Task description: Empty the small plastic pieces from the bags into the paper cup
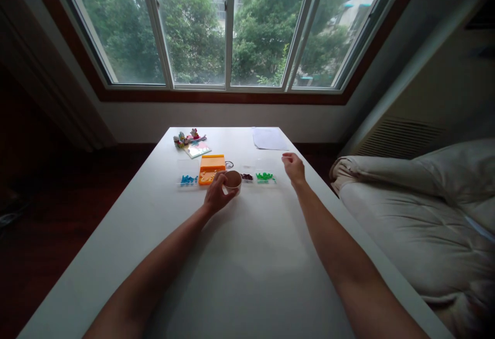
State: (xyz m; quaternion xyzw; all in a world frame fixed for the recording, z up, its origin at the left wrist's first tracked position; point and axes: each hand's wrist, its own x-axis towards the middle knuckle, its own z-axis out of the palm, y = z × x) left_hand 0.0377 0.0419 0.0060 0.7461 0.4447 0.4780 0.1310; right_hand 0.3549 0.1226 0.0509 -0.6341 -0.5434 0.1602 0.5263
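My left hand (216,195) is wrapped round a small clear cup (233,180) with a brownish inside, standing on the white table (247,256). Just left of the cup lies an orange plastic case (211,168). Blue pieces (188,179) lie further left, dark purple pieces (246,176) and green pieces (265,176) to the right of the cup. My right hand (294,167) hovers above the table beside the green pieces, fingers loosely curled, and I cannot see anything in it.
At the table's far edge lie small colourful toy figures (187,137), a printed card (197,149) and a white sheet of paper (269,138). A small ring (229,164) lies by the case. A cushioned seat (425,210) stands to the right; windows (228,24) are ahead.
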